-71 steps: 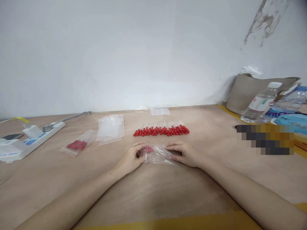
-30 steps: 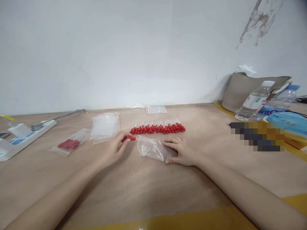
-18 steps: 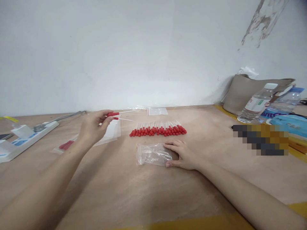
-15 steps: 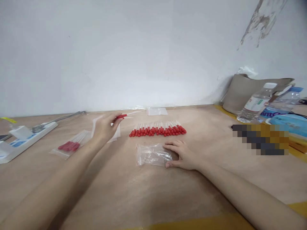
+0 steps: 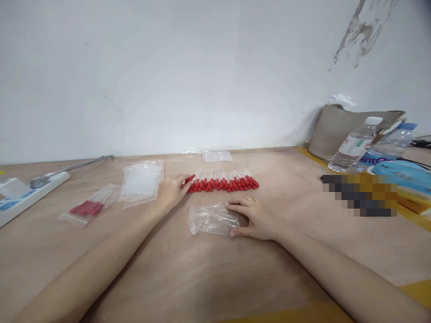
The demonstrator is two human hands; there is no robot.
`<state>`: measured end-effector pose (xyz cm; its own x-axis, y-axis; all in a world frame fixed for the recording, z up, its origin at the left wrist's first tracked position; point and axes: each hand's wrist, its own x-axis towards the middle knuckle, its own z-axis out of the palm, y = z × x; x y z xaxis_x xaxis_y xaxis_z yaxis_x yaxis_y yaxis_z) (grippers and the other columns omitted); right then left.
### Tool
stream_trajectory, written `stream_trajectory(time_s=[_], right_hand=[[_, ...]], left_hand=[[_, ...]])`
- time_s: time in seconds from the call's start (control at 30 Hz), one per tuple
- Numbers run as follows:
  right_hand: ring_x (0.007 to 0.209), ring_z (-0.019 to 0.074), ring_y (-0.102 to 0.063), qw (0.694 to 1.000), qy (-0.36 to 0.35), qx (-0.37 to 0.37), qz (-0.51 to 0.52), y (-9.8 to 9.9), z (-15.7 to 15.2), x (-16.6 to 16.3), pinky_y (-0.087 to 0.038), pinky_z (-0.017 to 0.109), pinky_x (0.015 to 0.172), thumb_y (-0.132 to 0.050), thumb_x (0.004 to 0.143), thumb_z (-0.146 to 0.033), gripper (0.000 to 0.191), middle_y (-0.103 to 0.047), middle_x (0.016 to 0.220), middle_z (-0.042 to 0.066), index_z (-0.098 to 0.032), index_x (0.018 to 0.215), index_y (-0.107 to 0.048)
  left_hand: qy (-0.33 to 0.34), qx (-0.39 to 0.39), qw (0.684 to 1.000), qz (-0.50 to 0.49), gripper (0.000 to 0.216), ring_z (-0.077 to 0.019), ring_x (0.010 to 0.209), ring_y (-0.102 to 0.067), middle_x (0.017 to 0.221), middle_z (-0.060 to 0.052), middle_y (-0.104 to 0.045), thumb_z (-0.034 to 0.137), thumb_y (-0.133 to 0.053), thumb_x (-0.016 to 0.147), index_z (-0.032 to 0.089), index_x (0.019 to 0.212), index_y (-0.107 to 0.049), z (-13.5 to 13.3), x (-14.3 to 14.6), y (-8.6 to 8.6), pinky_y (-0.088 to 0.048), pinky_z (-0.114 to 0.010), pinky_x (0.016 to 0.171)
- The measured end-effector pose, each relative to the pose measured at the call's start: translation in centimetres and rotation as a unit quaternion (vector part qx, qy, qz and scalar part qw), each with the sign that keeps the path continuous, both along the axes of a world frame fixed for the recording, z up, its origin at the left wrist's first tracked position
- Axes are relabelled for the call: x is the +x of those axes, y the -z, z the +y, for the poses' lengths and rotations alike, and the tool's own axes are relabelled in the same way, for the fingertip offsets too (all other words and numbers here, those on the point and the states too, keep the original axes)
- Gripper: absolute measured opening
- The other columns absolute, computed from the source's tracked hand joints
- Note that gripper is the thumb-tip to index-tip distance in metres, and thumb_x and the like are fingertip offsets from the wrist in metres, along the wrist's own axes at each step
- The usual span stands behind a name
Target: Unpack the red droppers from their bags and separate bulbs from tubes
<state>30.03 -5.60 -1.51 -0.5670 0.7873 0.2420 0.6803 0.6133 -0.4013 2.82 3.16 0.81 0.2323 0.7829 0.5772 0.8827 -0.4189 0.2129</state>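
Observation:
A row of red-bulbed droppers [image 5: 224,183] lies across the middle of the wooden table [image 5: 202,269]. At the row's left end, my left hand [image 5: 173,190] pinches a red-bulbed dropper [image 5: 190,179]. My right hand [image 5: 253,218] lies with fingers spread flat on the right end of a clear, puffed zip bag [image 5: 210,219], just in front of the row. The bag's mouth faces left.
A stack of clear bags [image 5: 141,181] and a sealed bag of red droppers [image 5: 87,207] lie at the left, with a white power strip [image 5: 30,192] beyond them. One small bag [image 5: 217,156] lies by the wall. A grey bag [image 5: 340,128] and water bottles [image 5: 353,144] stand at the right.
My left hand pulled droppers out of the clear bag, lifted them up to the left, then came down to the row's left end. My right hand kept the bag pressed down.

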Motion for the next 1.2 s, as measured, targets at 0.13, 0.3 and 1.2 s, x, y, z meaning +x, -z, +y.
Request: stream_trajectory(time_s=[0.13,0.3,1.2], right_hand=[[0.114,0.0244,-0.041,1.000,0.003,0.001,-0.001,0.0,0.0,0.0,-0.028,0.042,0.098,-0.054,0.062,-0.069,0.077,-0.047,0.125,0.008,-0.023,0.124,-0.047],[0.113,0.0241,-0.042,1.000,0.000,-0.001,-0.001,-0.1,-0.1,0.0,-0.029,0.041,0.097,-0.054,0.063,-0.068,0.077,-0.047,0.125,0.008,-0.024,0.125,-0.046],[0.114,0.0253,-0.041,1.000,0.006,-0.011,-0.009,-0.4,-0.1,0.0,-0.029,0.043,0.096,-0.054,0.063,-0.067,0.076,-0.046,0.125,0.009,-0.025,0.125,-0.046]], left_hand=[[-0.046,-0.095,0.979,-0.173,0.030,-0.0191,0.070,-0.063,0.076,-0.002,-0.069,0.048,-0.057,0.071,0.022,0.082,-0.067,0.5,0.5,0.4,-0.046,-0.028,0.064],[-0.022,-0.083,0.933,-0.348,0.038,-0.0191,0.077,-0.064,0.084,-0.007,-0.069,0.045,-0.058,0.069,0.013,0.089,-0.065,1.8,0.2,0.7,-0.049,-0.027,0.067],[-0.029,-0.121,0.969,-0.213,0.038,-0.0188,0.082,-0.061,0.091,-0.005,-0.067,0.049,-0.046,0.078,0.018,0.090,-0.064,-1.0,-4.0,1.6,-0.045,-0.028,0.077]])
